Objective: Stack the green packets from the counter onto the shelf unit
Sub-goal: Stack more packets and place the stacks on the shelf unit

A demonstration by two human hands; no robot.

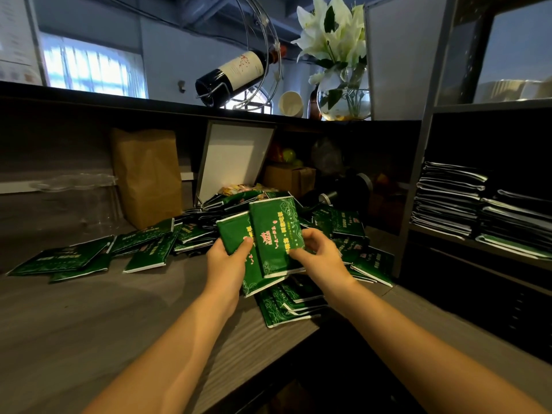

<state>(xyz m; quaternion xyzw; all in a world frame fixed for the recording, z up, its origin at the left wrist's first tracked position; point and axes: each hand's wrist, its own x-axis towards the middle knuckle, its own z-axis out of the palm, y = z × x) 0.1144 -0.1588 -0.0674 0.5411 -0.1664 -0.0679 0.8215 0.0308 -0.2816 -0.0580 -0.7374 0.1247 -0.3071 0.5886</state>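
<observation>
Several green packets (pixel 143 246) lie scattered and heaped across the grey counter (pixel 89 318). Above the heap my left hand (pixel 225 262) grips one green packet (pixel 236 234), thumb on its face. My right hand (pixel 321 256) holds a second green packet (pixel 276 234) by its right edge, overlapping the first. More packets (pixel 289 306) lie on the counter just below both hands. On the right, the shelf unit (pixel 418 174) holds two piles of stacked packets (pixel 448 198).
A brown paper bag (pixel 148 174) and a leaning white board (pixel 233 156) stand behind the heap. A cardboard box (pixel 289 179) sits further back. On the ledge above are a wine bottle in a wire holder (pixel 233 73) and a glass vase of lilies (pixel 343 97).
</observation>
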